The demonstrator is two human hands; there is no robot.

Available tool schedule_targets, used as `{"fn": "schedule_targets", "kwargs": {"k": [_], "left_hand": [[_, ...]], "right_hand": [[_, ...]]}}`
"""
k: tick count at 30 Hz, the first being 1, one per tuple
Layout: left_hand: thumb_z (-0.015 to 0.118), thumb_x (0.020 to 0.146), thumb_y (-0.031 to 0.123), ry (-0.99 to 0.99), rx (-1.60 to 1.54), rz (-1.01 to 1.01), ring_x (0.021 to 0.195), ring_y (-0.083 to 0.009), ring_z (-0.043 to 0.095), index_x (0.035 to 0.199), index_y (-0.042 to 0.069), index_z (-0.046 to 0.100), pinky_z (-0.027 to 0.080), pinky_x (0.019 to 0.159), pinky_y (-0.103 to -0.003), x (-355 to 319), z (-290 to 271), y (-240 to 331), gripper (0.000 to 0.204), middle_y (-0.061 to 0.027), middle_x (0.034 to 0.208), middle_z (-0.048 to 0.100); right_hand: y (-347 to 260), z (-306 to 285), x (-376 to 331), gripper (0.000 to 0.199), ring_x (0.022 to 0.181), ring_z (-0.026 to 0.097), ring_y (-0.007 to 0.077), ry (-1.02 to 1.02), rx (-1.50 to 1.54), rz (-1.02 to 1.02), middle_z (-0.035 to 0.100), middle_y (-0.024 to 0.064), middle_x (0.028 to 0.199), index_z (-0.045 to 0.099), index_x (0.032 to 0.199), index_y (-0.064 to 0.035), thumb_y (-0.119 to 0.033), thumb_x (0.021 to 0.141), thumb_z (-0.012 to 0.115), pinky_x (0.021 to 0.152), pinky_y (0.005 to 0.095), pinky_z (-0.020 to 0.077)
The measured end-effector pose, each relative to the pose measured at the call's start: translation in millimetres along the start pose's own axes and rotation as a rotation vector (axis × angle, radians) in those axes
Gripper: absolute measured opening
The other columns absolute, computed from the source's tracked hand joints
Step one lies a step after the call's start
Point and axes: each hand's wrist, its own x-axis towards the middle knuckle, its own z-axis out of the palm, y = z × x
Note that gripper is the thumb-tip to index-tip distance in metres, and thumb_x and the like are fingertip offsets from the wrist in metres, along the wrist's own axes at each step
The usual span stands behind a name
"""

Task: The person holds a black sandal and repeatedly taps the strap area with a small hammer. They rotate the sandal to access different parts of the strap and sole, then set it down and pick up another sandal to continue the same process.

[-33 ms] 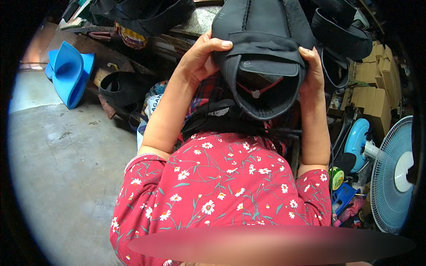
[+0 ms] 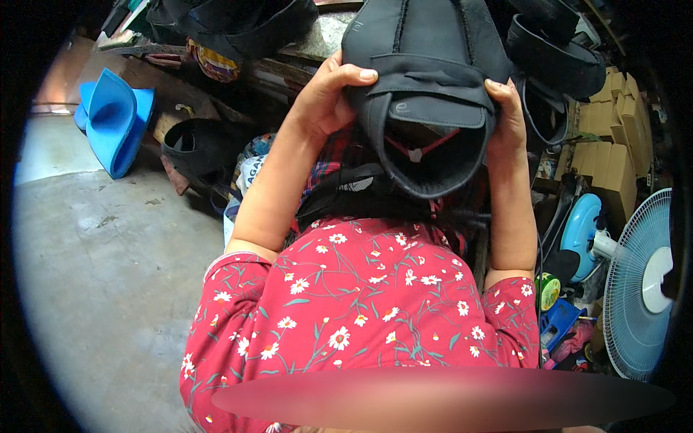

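A black sewn piece that looks like a shoe upper is held up in front of me at the top of the view. It has a rounded opening toward me, a stitched flap with a pale chalk-like mark, and red edging inside. My left hand grips its left side, thumb on top. On the opposite side, my right hand grips it the same way, thumb tip over the edge. The other fingers of both hands are mostly hidden behind the black material.
Similar black pieces lie at the upper right, another at the left. A blue foam-like shape stands beside the grey floor. Cardboard boxes and a fan are on the right.
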Motion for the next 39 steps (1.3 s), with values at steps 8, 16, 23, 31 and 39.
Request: {"fn": "schedule_targets", "kwargs": {"k": [8, 16, 23, 31, 39], "left_hand": [[0.066, 0.076, 0.003, -0.117, -0.159, 0.042, 0.104, -0.026, 0.066, 0.132, -0.003, 0.045, 0.054, 0.094, -0.039, 8.6, -6.2, -18.2, 0.06, -0.0163, 0.117, 0.063], [0.078, 0.071, 0.009, 0.071, 0.285, 0.057, 0.087, -0.0217, 0.069, 0.118, -0.005, 0.055, 0.057, 0.082, -0.035, -2.7, 3.0, 12.8, 0.054, -0.0146, 0.104, 0.068], [0.081, 0.07, 0.01, 0.16, 0.406, 0.015, 0.082, -0.0199, 0.069, 0.108, -0.005, 0.061, 0.058, 0.075, -0.033, -7.5, 10.2, 26.5, 0.046, -0.0128, 0.094, 0.069], [0.072, 0.077, 0.011, -0.114, 0.005, 0.083, 0.094, -0.0219, 0.069, 0.118, -0.002, 0.059, 0.057, 0.086, -0.036, 0.6, 6.4, 5.6, 0.045, -0.0135, 0.104, 0.068], [0.07, 0.077, 0.015, -0.226, -0.229, 0.005, 0.103, -0.0307, 0.067, 0.132, -0.007, 0.047, 0.055, 0.093, -0.043, 6.7, 6.6, -18.4, 0.063, -0.0217, 0.118, 0.063]], "right_hand": [[1.9, 3.4, 1.5, 0.045, 0.082, 0.068, 0.0171, -0.005, -0.069, 0.113, 0.067, 0.008, 0.094, 0.052, 0.119, 0.0004, -0.006, 0.077, 0.066, 0.082, 0.0322, 0.0572], [-4.3, 8.6, -4.0, 0.053, 0.093, 0.067, 0.0173, 0.005, -0.224, 0.03, 0.067, 0.0079, 0.106, 0.054, 0.122, 0.0, -0.009, 0.073, 0.073, 0.087, 0.031, 0.0546], [-13.1, 5.6, -5.2, 0.056, 0.09, 0.069, 0.019, -0.097, -0.36, 0.04, 0.069, 0.01, 0.102, 0.055, 0.121, -0.0001, -0.009, 0.072, 0.08, 0.086, 0.033, 0.0553], [-1.7, 3.5, -4.9, 0.029, 0.076, 0.069, 0.0172, 0.04, -0.132, 0.033, 0.069, 0.0088, 0.086, 0.059, 0.099, -0.0023, -0.006, 0.073, 0.072, 0.081, 0.0337, 0.0567], [6.4, 18.2, -13.8, 0.02, 0.076, 0.065, 0.0156, 0.129, 0.008, 0.105, 0.066, 0.0042, 0.083, 0.062, 0.093, -0.0046, -0.014, 0.076, 0.066, 0.081, 0.0323, 0.0548]]}}
